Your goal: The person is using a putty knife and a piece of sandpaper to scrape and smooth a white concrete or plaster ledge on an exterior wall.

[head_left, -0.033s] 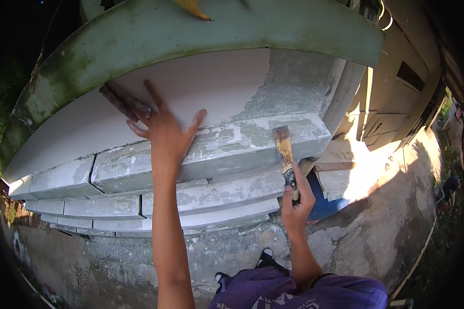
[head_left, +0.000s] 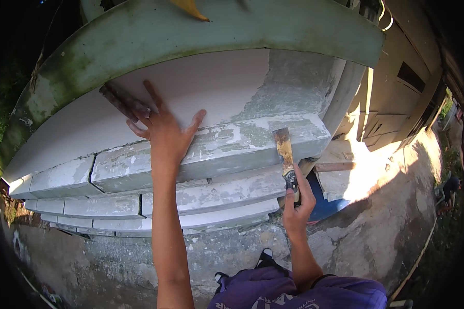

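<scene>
My left hand [head_left: 167, 131] lies on the white-coated wall [head_left: 211, 82] with its thumb and fingers spread. Beside and partly beneath some of those fingers is a dark, narrow strip [head_left: 117, 100]; whether the hand grips it, I cannot make out. My right hand [head_left: 297, 208] is closed around the dark handle of a putty knife [head_left: 285, 149]. The knife's stained blade points up and away, in front of the right part of a patchy white and grey-green ledge [head_left: 227, 139]. Whether the blade touches the ledge is unclear.
Above the wall curves a mossy green rim [head_left: 206, 33] with a yellow leaf [head_left: 192, 9] on it. Lower stepped ledges [head_left: 211, 198] run below. A blue container [head_left: 322, 203] stands right of them, on rough concrete ground [head_left: 361, 232]. A beige wall [head_left: 392, 98] rises at the right.
My right hand and the putty knife have shifted very slightly toward me. My left hand stays in place on the wall.
</scene>
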